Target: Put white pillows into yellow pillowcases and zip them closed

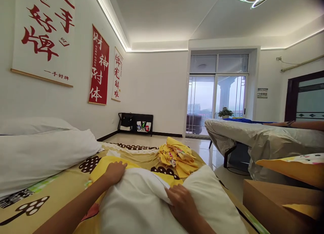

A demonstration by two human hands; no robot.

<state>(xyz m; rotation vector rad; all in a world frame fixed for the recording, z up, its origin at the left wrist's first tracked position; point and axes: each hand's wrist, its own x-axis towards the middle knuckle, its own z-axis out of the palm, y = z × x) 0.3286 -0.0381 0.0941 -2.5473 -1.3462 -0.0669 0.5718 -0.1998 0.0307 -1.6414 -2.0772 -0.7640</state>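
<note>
Left hand (115, 171) laid palm-down on the far left corner of a white pillow (152, 207), fingers curled over the edge, apparently pressing rather than pinching; grip on the fabric hard to confirm from this angle. Right hand (182, 202) flat on the pillow's upper middle, fingertips closed on a raised fold of white pillowcase fabric. Pillow lying in the near foreground on a yellow patterned bedsheet (63, 186), between both forearms, directly below the camera.

Just beyond the pillow, a crumpled yellow cloth (178, 156) heaped on the bed, apart from both hands. To the left, a large white duvet or bolster (43, 156) resting along the bed's edge by the wall. On the wall, three hanging scrolls with red characters (99, 67). At right, a second bed under a pale cover (253, 136), with another person's forearm (296, 125) lying across it. Near right corner occupied by a brown cardboard box (275, 207) and a yellow cushion (293, 168). Glass balcony doors (217, 102) at the far end, a small potted plant (225, 112) beside them.
</note>
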